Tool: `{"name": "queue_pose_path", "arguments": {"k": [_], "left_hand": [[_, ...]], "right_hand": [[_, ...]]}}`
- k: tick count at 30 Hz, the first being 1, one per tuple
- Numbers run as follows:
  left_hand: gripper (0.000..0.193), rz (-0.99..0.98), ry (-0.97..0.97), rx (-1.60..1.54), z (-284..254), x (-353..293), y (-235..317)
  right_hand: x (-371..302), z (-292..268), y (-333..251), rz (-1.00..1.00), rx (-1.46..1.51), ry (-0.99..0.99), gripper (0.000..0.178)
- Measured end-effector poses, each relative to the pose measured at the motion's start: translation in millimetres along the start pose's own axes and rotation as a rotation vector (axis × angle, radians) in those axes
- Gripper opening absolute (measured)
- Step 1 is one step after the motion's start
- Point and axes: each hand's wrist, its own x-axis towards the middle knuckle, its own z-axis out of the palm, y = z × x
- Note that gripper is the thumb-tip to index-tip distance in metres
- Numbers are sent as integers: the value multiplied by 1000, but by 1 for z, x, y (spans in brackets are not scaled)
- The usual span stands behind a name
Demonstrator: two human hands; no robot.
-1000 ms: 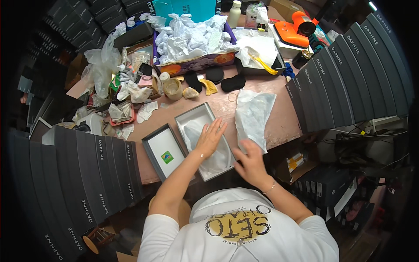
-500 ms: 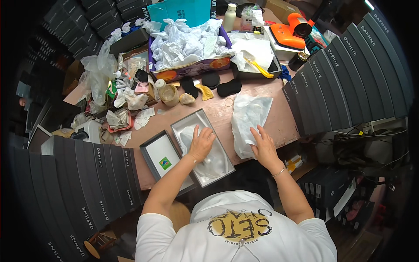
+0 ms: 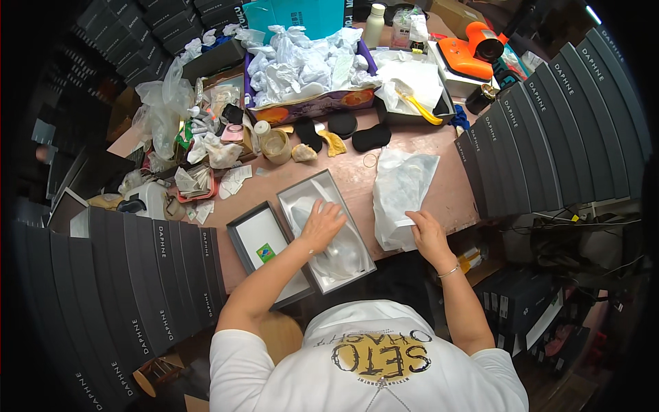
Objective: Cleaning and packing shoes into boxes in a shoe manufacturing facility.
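We are pressing our left hand (image 3: 321,224) flat, fingers spread, onto the tissue paper (image 3: 329,244) lining the open grey shoe box (image 3: 327,230); it is gripping nothing. Our right hand (image 3: 428,232) is pinching the near edge of a white paper sheet (image 3: 401,196) lying on the pinkish worktable (image 3: 350,173), just right of the box. The box lid (image 3: 268,250) is resting upturned just left of our left hand, touching the box's side.

Beyond our hands, a purple carton of crumpled white paper (image 3: 309,62) is sitting at the far side of the table, with black insoles (image 3: 343,132) and a roll of tape (image 3: 277,145) between it and the shoe box. A rubber band (image 3: 371,160) is lying just beyond the sheet. Farther right, an orange handheld tool (image 3: 472,49) is sitting on a white block. Rows of dark shoe boxes are fanning out to our left (image 3: 137,275) and right (image 3: 556,117), walling in the cluttered bench, and scraps of paper (image 3: 199,178) are spreading left of the tape.
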Motion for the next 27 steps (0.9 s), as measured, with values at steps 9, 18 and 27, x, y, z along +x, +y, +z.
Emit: {"name": "queue_pose_path", "arguments": {"k": [9, 18, 27], "left_hand": [[25, 65, -6, -52, -2, 17, 3], [39, -261, 217, -471, 15, 9, 11], [21, 14, -153, -20, 21, -1, 13]], "right_hand": [[8, -12, 9, 30, 6, 109, 26], [16, -16, 1, 52, 30, 94, 25], [20, -20, 5, 17, 17, 122, 25]]}}
